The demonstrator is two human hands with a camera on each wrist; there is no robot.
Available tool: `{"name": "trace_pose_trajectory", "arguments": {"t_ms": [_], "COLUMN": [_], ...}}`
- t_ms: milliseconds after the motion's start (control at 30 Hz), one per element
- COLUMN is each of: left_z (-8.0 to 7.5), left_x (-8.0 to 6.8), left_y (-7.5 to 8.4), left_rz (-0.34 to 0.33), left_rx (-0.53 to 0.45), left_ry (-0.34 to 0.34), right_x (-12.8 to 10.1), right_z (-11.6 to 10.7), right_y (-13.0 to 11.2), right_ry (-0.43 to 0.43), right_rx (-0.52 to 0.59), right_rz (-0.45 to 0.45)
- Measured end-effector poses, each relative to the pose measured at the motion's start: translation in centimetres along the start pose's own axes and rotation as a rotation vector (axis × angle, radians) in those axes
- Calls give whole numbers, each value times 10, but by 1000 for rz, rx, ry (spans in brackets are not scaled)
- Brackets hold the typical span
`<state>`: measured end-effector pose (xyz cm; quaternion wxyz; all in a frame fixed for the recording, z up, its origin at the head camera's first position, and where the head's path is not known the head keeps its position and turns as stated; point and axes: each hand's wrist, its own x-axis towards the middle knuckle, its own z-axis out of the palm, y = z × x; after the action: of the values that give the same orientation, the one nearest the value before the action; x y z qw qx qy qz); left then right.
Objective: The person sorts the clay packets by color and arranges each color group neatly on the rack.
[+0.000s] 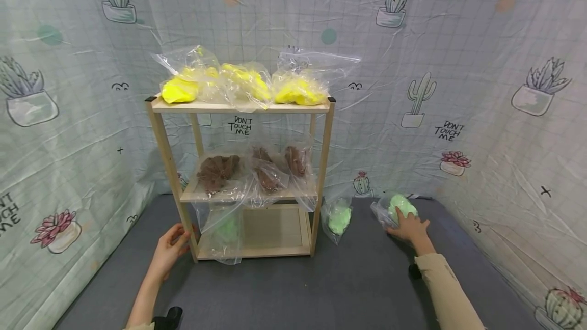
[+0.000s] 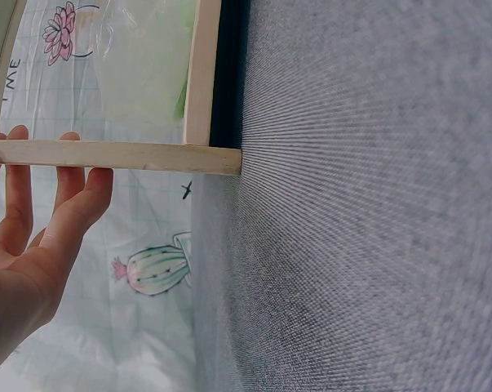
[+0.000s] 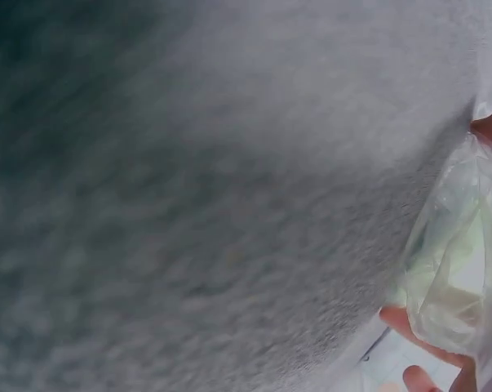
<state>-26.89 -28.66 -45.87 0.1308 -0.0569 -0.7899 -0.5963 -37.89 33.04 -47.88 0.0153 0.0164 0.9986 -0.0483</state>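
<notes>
My left hand is at the lower left post of a small wooden shelf. In the left wrist view, that hand's fingers lie on both sides of the post. Away to the right, my right hand grips a clear bag with a light green lump on the table. The right wrist view has the clear bag between the thumb and fingers, partly cut off by the frame edge. A second bagged green lump lies between the shelf and that hand.
Bagged yellow lumps line the top board. Bagged brown lumps sit on the middle board, their bags overhanging the front. One green bag stands at the left of the bottom level. A cactus-print cloth surrounds the grey table.
</notes>
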Motion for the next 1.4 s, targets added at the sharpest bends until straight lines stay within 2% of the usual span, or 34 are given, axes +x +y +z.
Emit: {"name": "trace_pose_trajectory", "arguments": {"t_ms": [667, 1133, 1400], "left_z": [1, -2, -1], "left_x": [-1, 0, 0], "left_y": [2, 3, 2], "left_rz": [6, 4, 1], "left_rx": [-19, -29, -29], "left_ry": [-1, -6, -22], "right_x": [-12, -34, -48], "right_z": [-1, -7, -7], "right_y": [2, 0, -4], "right_ry": [133, 338, 421], "right_rx": [-67, -148, -129], "right_rz": [-105, -230, -282]}}
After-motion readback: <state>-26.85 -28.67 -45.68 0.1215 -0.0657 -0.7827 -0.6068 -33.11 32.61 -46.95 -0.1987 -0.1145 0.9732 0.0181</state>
